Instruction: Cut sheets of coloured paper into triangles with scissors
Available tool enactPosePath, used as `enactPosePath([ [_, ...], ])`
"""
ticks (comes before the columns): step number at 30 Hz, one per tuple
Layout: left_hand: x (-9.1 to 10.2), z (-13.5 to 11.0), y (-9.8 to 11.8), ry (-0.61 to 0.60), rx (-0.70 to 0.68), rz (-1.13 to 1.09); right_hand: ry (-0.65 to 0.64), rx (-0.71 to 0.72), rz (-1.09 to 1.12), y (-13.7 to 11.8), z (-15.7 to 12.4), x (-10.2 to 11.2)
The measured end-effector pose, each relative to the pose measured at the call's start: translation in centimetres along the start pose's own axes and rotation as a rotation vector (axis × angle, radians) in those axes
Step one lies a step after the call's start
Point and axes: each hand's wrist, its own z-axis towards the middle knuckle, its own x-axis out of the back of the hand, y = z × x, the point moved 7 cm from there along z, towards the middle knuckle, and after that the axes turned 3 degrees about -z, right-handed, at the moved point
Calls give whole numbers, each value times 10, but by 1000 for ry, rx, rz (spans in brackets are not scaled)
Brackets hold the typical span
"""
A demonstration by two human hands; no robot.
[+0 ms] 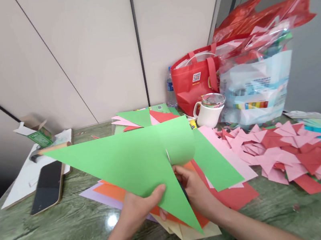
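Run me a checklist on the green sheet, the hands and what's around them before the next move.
1. Left hand gripping the green sheet: ok, its thumb presses on top.
2. Right hand on the cutting tool: ok, though hand and sheet hide most of the tool.
3. Left thumb apart from the visible blade: ok, there is a gap between them.
4. Whole sheet lying flat: not ok, the flap beside the blade curls over.
5. Blades open or closed: cannot tell, only a sliver shows.
6. White mug apart from the held sheet: ok, it stands behind and to the right.
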Motion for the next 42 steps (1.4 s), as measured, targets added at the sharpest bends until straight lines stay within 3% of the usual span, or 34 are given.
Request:
enactPosePath([
  [10, 2, 1, -2, 23, 11, 36, 8, -31, 19, 2, -2, -1],
  [16, 14, 3, -3, 183, -148, 87, 40, -52, 8, 3, -2, 0],
  [21, 21, 9, -5, 158, -156, 129, 53, -29, -40, 1, -1, 3],
  [30, 46, 18, 17, 267, -258, -242, 51, 12, -96, 4, 0, 8],
  [38, 57, 16, 19, 323, -333, 128, 54, 41, -141, -6, 4, 4],
  [42, 56, 16, 17, 317, -300, 216, 49, 71, -143, -11, 4, 4],
])
